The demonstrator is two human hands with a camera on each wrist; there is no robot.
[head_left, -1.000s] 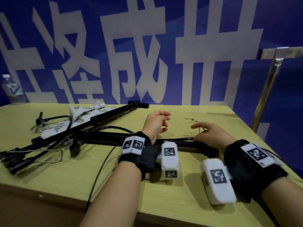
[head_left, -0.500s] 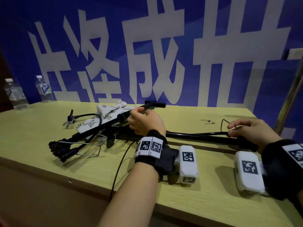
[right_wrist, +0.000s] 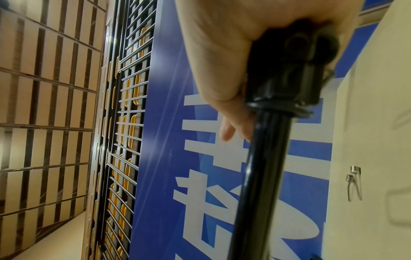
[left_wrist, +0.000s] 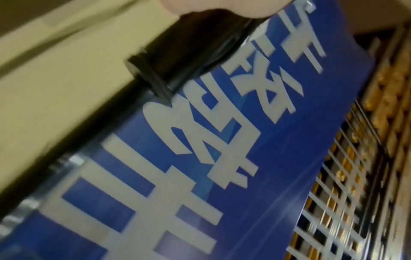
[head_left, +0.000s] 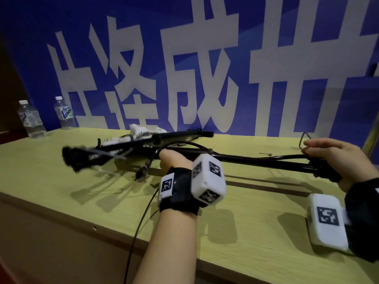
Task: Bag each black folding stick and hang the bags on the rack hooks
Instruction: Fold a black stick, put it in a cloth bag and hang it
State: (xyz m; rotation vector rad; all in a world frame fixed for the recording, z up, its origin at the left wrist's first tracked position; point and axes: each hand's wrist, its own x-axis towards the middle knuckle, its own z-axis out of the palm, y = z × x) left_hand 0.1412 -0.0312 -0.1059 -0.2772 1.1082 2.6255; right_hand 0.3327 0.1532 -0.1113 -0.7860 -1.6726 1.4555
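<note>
A long black folding stick (head_left: 256, 160) hangs just above the yellow table (head_left: 246, 222), throwing a shadow on it. My right hand (head_left: 336, 156) grips its right end, seen close in the right wrist view as a black knuckle (right_wrist: 286, 70) in the palm. My left hand (head_left: 172, 158) grips a thick black tube section (left_wrist: 193, 52) near the middle; its fingers are hidden in the head view. The left end (head_left: 82, 158) of the bundle is blurred. A second black stick (head_left: 180, 136) lies behind, against a white patterned bag (head_left: 141, 130).
Two water bottles (head_left: 30, 119) stand at the table's back left, before a blue banner. A small metal clip (head_left: 265, 154) lies behind the stick. A black cable (head_left: 141, 222) hangs over the front edge. A metal rack post (head_left: 371, 138) shows at the far right.
The left hand has come down from the rear stick to the middle of the bundle. The stick's left end has risen off the table. The right hand still holds the right end.
</note>
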